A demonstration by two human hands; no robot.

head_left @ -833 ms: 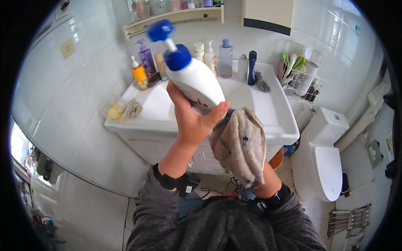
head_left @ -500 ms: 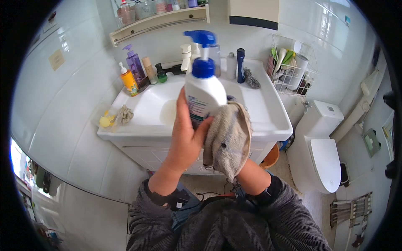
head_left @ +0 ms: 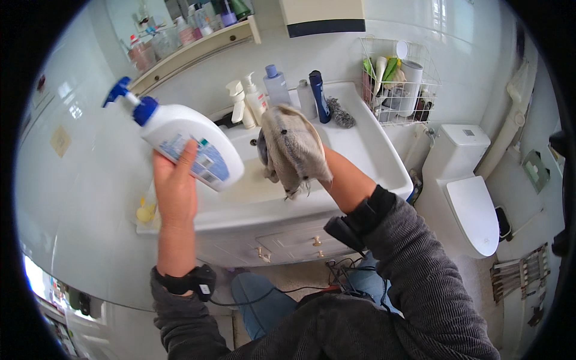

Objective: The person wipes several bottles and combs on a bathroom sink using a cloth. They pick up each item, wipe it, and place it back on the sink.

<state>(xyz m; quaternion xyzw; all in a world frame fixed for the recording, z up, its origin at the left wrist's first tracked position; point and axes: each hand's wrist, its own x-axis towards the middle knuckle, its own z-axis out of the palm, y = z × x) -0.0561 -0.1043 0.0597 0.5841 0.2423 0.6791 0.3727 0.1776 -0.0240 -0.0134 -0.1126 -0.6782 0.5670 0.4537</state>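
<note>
My left hand (head_left: 176,189) grips a large white pump bottle (head_left: 198,132) with a blue pump head. The bottle is tilted to the left above the left side of the white washbasin (head_left: 390,162). A worn beige-grey cloth (head_left: 293,144) is draped over my right hand (head_left: 332,165), hiding its fingers. I hold this cloth over the middle of the basin, apart from the bottle. Behind the cloth stand the cream faucet (head_left: 240,105) and a white pump dispenser (head_left: 255,99).
Along the basin's back edge are a pale blue bottle (head_left: 276,86), a dark blue bottle (head_left: 319,97) and a grey scouring pad (head_left: 341,114). A wire basket (head_left: 429,78) hangs on the wall. The toilet (head_left: 471,210) stands at the right, and a shelf (head_left: 198,57) holds toiletries.
My left hand has moved left with the pump bottle, which now tilts left. My right hand and the cloth have shifted slightly left and away from the bottle. The view has turned.
</note>
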